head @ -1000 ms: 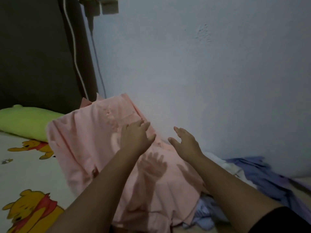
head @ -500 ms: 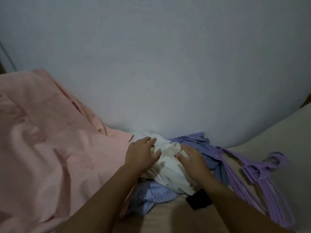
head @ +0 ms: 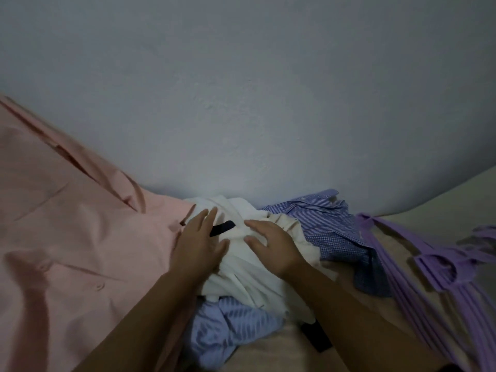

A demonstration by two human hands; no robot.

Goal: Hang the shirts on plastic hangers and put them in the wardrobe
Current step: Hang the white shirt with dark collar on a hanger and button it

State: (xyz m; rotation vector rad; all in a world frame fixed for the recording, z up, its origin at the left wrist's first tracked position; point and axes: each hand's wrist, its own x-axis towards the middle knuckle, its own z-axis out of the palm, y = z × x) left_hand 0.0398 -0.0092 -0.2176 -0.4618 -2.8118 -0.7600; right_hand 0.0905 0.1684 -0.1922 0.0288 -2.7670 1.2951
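A pile of shirts lies on the bed against the wall. On top is a white shirt [head: 241, 272] with a dark tag at its collar. My left hand [head: 198, 245] rests flat on its left side, fingers straight. My right hand [head: 271, 242] lies on its right side with the fingers slightly bent into the cloth. A blue striped shirt [head: 330, 224] lies to the right of it, and a pale blue striped one [head: 230, 328] underneath at the front. A large pink shirt [head: 67, 251] is spread out on the left. Several purple plastic hangers [head: 434, 267] lie stacked at the right.
A plain grey wall [head: 268, 103] rises right behind the pile. The beige bed sheet [head: 357, 299] shows between the shirts and the hangers. A small dark object [head: 316, 336] lies on the sheet under my right forearm.
The view has swung right, from the pink shirt to the pile. Both hands came down onto the white shirt and have spread it a little, baring the dark collar tag.
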